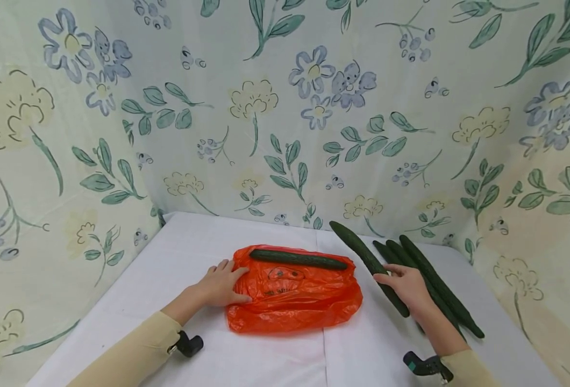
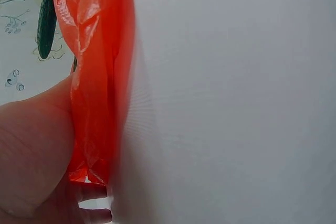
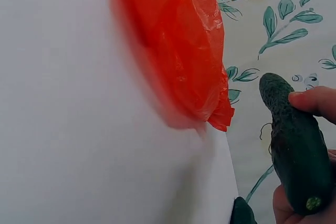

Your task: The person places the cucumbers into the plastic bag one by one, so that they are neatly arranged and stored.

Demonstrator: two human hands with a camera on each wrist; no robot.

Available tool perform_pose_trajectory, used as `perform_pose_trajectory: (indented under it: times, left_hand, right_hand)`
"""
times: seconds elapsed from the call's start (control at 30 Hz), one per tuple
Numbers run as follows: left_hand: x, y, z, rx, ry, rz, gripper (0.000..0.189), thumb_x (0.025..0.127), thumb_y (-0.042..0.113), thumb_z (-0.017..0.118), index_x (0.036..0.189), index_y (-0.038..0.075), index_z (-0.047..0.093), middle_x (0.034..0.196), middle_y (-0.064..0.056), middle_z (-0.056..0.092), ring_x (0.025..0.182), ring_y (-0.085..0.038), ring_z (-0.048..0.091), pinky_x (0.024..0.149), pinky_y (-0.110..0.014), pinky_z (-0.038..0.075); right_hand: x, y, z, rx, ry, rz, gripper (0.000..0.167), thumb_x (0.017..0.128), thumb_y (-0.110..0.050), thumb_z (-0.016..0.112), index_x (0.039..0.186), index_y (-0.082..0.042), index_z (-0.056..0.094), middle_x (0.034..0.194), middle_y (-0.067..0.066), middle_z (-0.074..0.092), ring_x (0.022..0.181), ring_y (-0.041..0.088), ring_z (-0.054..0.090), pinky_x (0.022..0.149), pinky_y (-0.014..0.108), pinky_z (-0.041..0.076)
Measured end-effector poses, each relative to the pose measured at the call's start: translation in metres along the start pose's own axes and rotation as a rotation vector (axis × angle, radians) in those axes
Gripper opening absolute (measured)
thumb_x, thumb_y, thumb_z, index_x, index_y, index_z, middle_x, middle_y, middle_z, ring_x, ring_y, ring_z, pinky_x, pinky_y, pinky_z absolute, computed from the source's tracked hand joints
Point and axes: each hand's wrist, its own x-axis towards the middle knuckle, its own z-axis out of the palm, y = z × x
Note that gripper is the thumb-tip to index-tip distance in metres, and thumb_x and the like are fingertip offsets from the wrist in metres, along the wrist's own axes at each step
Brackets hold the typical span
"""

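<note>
My right hand [image 1: 408,287] grips a long dark green cucumber [image 1: 355,246] near its lower end, just right of a crinkled red-orange plastic bag [image 1: 292,309]. The cucumber slants up and to the left, its far end raised. In the right wrist view the thumb presses on the bumpy skin of this cucumber [image 3: 299,150], and fingers curl beneath it. One more cucumber [image 1: 299,260] lies lengthwise along the back part of the bag. At the bag's left edge my left hand [image 1: 221,285] rests with fingers spread, touching the plastic.
Several cucumbers [image 1: 442,290] lie side by side on the right of the white-covered table [image 1: 285,357], partly behind my right hand and forearm. A floral curtain [image 1: 285,134] rises along the table's back and sides. Each wrist wears a small black camera [image 1: 190,344].
</note>
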Motion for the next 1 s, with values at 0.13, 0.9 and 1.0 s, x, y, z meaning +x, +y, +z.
perform_pose_trajectory:
  times: [0.13,0.9,1.0]
  left_hand:
    - [0.000,-0.001,0.001,-0.001,0.001,0.001,0.088,0.079,0.065,0.073,0.150,0.021,0.047,0.158,-0.021,0.034,0.148,-0.046,0.025,0.115,-0.068,0.025]
    - [-0.003,-0.001,0.001,0.010,-0.010,0.007,0.089,0.080,0.070,0.069,0.152,0.023,0.044,0.159,-0.021,0.033,0.150,-0.045,0.024,0.118,-0.066,0.022]
    - [-0.004,-0.001,0.001,0.012,-0.012,0.006,0.089,0.080,0.069,0.069,0.152,0.022,0.044,0.159,-0.022,0.033,0.150,-0.045,0.024,0.118,-0.067,0.022]
  right_hand:
    - [0.003,-0.007,0.001,-0.030,-0.035,-0.056,0.083,0.084,-0.050,0.078,0.144,0.001,0.051,0.151,0.032,0.041,0.132,0.047,0.045,0.104,0.057,0.048]
    - [0.022,-0.048,0.029,-0.152,-0.218,-0.314,0.053,0.084,-0.029,0.081,0.128,-0.004,0.068,0.072,0.006,0.055,0.079,0.020,0.057,0.066,0.028,0.054]
    - [0.022,-0.056,0.033,-0.144,-0.276,-0.341,0.050,0.083,-0.027,0.083,0.126,-0.005,0.069,0.092,0.008,0.070,0.083,0.019,0.062,0.075,0.032,0.061]
